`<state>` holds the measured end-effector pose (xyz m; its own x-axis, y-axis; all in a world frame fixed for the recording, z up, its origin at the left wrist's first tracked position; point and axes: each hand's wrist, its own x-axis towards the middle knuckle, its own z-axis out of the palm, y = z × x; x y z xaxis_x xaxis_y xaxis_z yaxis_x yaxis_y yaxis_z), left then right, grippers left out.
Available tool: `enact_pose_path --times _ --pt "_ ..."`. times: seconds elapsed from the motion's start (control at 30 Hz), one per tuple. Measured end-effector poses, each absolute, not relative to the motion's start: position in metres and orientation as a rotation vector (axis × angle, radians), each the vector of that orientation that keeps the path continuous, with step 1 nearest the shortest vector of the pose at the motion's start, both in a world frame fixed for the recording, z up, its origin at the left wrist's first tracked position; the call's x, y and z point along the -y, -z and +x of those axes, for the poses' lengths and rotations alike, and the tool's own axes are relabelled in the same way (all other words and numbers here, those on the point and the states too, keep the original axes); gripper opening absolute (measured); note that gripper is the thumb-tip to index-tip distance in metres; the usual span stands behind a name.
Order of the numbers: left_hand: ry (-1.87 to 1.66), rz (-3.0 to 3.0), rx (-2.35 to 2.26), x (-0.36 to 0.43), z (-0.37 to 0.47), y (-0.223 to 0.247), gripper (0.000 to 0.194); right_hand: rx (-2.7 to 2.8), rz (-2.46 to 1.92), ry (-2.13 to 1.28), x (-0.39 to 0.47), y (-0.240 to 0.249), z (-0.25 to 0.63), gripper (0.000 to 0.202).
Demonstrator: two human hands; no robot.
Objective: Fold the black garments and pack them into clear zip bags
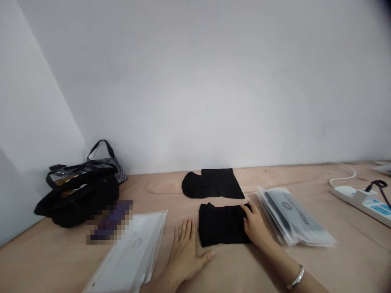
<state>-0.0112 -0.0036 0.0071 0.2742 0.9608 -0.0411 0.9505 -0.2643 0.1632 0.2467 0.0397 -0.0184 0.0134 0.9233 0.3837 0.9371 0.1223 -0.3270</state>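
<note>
A dark piece of black cloth (221, 226), roughly rectangular with a slightly ragged left edge, lies flat on the wooden table in front of me. My right hand (255, 226) rests on its right end, fingers and thumb apart on the fabric. Just left of the cloth, my left hand (186, 254) lies flat on the tabletop, fingers stretched and thumb out, holding nothing. Beyond them is another flat black cloth piece (215, 184), with a rounded left end and a notch in its upper edge.
Frosted zip bags with printed lettering (295, 217) are stacked at the right; more clear zip bags (134, 244) lie at the left. A black bag (82, 199) stands by the wall, near a blurred purple patch (111, 221). A white power strip (366, 201) sits far right.
</note>
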Motion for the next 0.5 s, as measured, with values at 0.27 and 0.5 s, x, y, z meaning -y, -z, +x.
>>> enact_pose_path --times 0.27,0.5 --pt "-0.118 2.38 -1.788 0.003 -0.012 -0.005 0.103 1.697 -2.155 -0.301 -0.042 -0.007 0.246 0.066" --pt "-0.199 2.37 -1.774 0.002 -0.013 -0.002 0.101 1.717 -1.791 -0.348 -0.05 -0.053 0.188 0.069"
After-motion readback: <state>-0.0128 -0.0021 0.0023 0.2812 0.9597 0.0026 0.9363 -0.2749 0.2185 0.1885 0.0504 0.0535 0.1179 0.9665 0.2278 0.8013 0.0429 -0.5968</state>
